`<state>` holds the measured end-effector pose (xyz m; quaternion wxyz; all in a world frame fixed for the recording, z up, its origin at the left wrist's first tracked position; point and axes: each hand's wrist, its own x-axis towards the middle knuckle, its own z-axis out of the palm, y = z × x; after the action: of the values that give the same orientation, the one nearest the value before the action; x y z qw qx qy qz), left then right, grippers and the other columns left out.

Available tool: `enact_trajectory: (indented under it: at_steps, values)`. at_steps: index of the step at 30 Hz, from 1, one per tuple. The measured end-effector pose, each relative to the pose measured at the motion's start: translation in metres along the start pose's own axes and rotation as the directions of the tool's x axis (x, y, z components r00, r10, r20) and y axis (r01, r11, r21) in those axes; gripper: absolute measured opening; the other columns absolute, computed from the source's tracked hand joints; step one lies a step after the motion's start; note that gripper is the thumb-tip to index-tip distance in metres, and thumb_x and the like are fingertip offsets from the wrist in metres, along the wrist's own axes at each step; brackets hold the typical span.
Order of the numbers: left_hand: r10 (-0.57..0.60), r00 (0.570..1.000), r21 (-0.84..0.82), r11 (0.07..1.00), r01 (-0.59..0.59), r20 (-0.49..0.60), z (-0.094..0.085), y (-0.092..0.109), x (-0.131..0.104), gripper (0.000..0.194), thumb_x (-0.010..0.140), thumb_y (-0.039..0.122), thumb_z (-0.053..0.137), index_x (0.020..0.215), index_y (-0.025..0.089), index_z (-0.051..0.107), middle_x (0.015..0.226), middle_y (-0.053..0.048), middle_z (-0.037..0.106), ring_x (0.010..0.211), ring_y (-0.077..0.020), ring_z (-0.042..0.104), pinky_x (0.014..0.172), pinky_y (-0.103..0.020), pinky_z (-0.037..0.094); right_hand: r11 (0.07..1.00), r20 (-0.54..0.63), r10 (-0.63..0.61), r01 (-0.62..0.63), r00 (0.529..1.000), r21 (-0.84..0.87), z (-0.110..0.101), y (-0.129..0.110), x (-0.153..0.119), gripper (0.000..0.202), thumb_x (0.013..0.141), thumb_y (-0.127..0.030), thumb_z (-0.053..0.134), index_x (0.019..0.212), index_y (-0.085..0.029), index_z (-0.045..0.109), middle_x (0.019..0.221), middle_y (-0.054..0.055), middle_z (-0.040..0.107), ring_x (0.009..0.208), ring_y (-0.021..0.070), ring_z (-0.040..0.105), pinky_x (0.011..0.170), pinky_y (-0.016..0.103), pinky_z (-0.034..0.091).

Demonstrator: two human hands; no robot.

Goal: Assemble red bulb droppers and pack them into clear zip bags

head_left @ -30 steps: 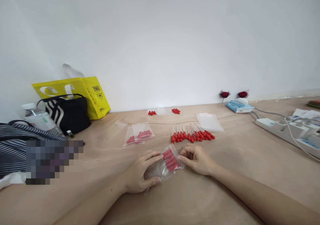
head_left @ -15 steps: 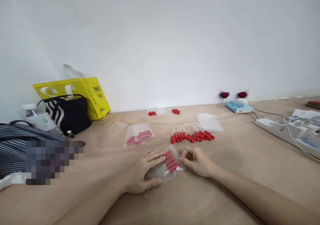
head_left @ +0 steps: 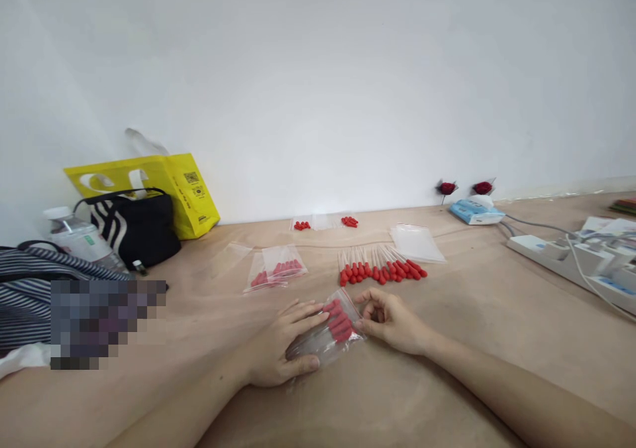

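Observation:
A clear zip bag (head_left: 318,345) lies tilted on the table in front of me, with several red-tipped sticks (head_left: 340,322) inside. My left hand (head_left: 285,342) rests over the bag's left part, fingers spread and thumb apart, pressing on the plastic. At the bag's right edge, my right hand (head_left: 390,319) is closed, with thumb and curled fingers on the zip side. Just beyond, a row of loose pale sticks with red tips (head_left: 382,272) is laid out. Two overlapping zip bags (head_left: 275,266) with red pieces inside lie farther left.
Bags with red pieces (head_left: 350,222) lie by the wall, and a flat zip bag (head_left: 417,242) lies behind the row. At left are a yellow bag (head_left: 196,196), a black pouch (head_left: 139,229) and a bottle (head_left: 82,236). Tissues (head_left: 476,211) and a power strip (head_left: 566,266) are at right.
My right index finger has lifted and shifted slightly left along the bag's zip edge. My left hand stays in place on the bag.

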<state>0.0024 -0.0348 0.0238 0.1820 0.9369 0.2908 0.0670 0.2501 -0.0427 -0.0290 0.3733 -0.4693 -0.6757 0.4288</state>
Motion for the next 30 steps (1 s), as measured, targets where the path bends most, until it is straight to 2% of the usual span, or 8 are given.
enact_trajectory:
  at_steps: [11, 17, 21, 24, 26, 28, 30]
  values:
    - [-0.014, 1.0, -0.002, 1.0, 0.014, -0.011, 0.002, 0.0, 0.0, 0.061, 0.079, 0.048, 0.05, 0.132, 0.031, 0.028, 0.139, -0.004, 0.031, 0.126, -0.0272, 0.027, 0.103, -0.052, 0.016, 0.998, 0.018, -0.005, 0.004, 1.0, 0.07, 0.0, -0.003, -0.001, 0.026, 0.07, -0.025, 0.06, 0.093, -0.017, 0.049, 0.058, -0.006, 0.051, 0.049, 0.0076, 0.045, 0.048, 0.019, 0.034]
    - [-0.018, 1.0, -0.017, 1.0, 0.018, 0.003, 0.0, 0.0, -0.001, 0.06, 0.078, 0.047, 0.051, 0.132, 0.03, 0.03, 0.139, -0.004, 0.031, 0.126, -0.0274, 0.027, 0.103, -0.051, 0.015, 0.999, 0.023, -0.013, 0.012, 1.0, 0.045, -0.001, -0.002, -0.001, 0.029, 0.071, -0.019, 0.057, 0.099, -0.017, 0.049, 0.062, -0.005, 0.053, 0.052, 0.0077, 0.046, 0.05, 0.019, 0.035]
    - [-0.049, 0.996, -0.107, 0.993, 0.041, -0.07, 0.001, 0.0, -0.002, 0.053, 0.081, 0.041, 0.049, 0.13, 0.027, 0.033, 0.135, -0.004, 0.037, 0.123, -0.0254, 0.032, 0.101, -0.045, 0.025, 1.0, -0.006, -0.022, 0.022, 1.0, 0.019, -0.001, -0.001, -0.001, 0.029, 0.072, -0.016, 0.055, 0.101, -0.017, 0.049, 0.066, -0.003, 0.055, 0.053, 0.0079, 0.048, 0.05, 0.019, 0.037]
    - [-0.145, 0.97, -0.199, 0.974, 0.106, -0.195, 0.004, 0.0, 0.006, 0.04, 0.082, 0.034, 0.046, 0.119, 0.02, 0.046, 0.121, -0.007, 0.051, 0.109, -0.0216, 0.047, 0.094, -0.036, 0.036, 0.999, -0.033, -0.033, 0.032, 0.999, -0.031, -0.002, -0.003, -0.001, 0.028, 0.072, -0.017, 0.055, 0.1, -0.017, 0.051, 0.068, -0.002, 0.056, 0.052, 0.0075, 0.047, 0.049, 0.019, 0.036]
    - [-0.266, 0.93, -0.26, 0.945, 0.199, -0.254, 0.005, 0.001, 0.019, 0.036, 0.08, 0.034, 0.048, 0.11, 0.016, 0.051, 0.109, -0.008, 0.057, 0.097, -0.0201, 0.053, 0.086, -0.032, 0.041, 0.997, -0.037, -0.039, 0.037, 0.999, -0.062, -0.002, -0.004, -0.001, 0.027, 0.073, -0.018, 0.055, 0.1, -0.017, 0.052, 0.069, -0.002, 0.056, 0.051, 0.0073, 0.047, 0.048, 0.019, 0.036]
    - [-0.374, 0.891, -0.303, 0.907, 0.293, -0.256, 0.006, 0.0, 0.035, 0.038, 0.074, 0.037, 0.054, 0.104, 0.015, 0.053, 0.102, -0.008, 0.059, 0.089, -0.0197, 0.054, 0.077, -0.03, 0.043, 0.997, -0.032, -0.037, 0.035, 0.999, -0.075, -0.002, -0.005, -0.002, 0.027, 0.073, -0.019, 0.054, 0.1, -0.017, 0.052, 0.069, -0.002, 0.056, 0.051, 0.0072, 0.046, 0.048, 0.019, 0.036]
    - [-0.443, 0.881, -0.344, 0.864, 0.369, -0.167, 0.004, -0.001, 0.052, 0.044, 0.064, 0.036, 0.062, 0.102, 0.014, 0.052, 0.092, -0.005, 0.059, 0.08, -0.0183, 0.054, 0.068, -0.027, 0.043, 0.996, -0.032, -0.034, 0.032, 0.999, -0.083, -0.002, -0.006, -0.002, 0.026, 0.073, -0.019, 0.054, 0.099, -0.016, 0.052, 0.069, -0.002, 0.056, 0.05, 0.0072, 0.045, 0.048, 0.019, 0.035]
